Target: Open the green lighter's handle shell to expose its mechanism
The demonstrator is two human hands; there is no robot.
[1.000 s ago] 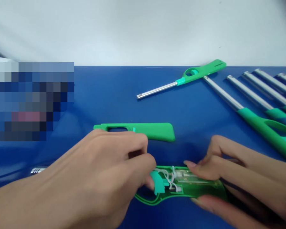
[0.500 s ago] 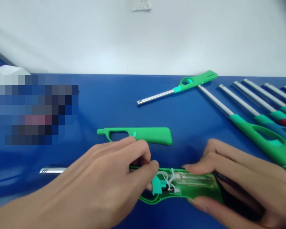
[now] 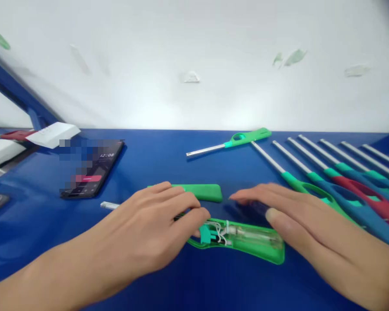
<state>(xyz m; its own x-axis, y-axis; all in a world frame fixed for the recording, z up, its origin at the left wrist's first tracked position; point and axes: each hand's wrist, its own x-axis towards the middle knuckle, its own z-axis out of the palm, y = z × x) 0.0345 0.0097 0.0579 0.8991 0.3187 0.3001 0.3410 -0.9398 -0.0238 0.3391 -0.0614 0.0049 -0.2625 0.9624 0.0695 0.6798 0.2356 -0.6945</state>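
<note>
A green long-nosed gas lighter (image 3: 262,247) lies with its casing laid bare, showing a clear fuel tank, thin white wires and a turquoise trigger. My left hand (image 3: 162,224) is closed round its middle near the trigger, hiding much of the metal tube, whose tip pokes out on the left. Just beyond lies the loose green casing half (image 3: 207,192), its left part hidden by my left hand. My right hand (image 3: 294,216) is off the lighter, with fingers stretched out over the table to the right of the casing half, holding nothing visible.
One whole green lighter (image 3: 249,137) lies at the back, touching a row of several lighters on the right, including a red one (image 3: 363,190) and a blue one (image 3: 340,198). A phone (image 3: 100,168) and a white paper piece (image 3: 55,134) are at left.
My right hand has let go of the lighter's tank end and moved up, its fingers now straight. My left hand keeps its hold. The camera view has tilted upward.
</note>
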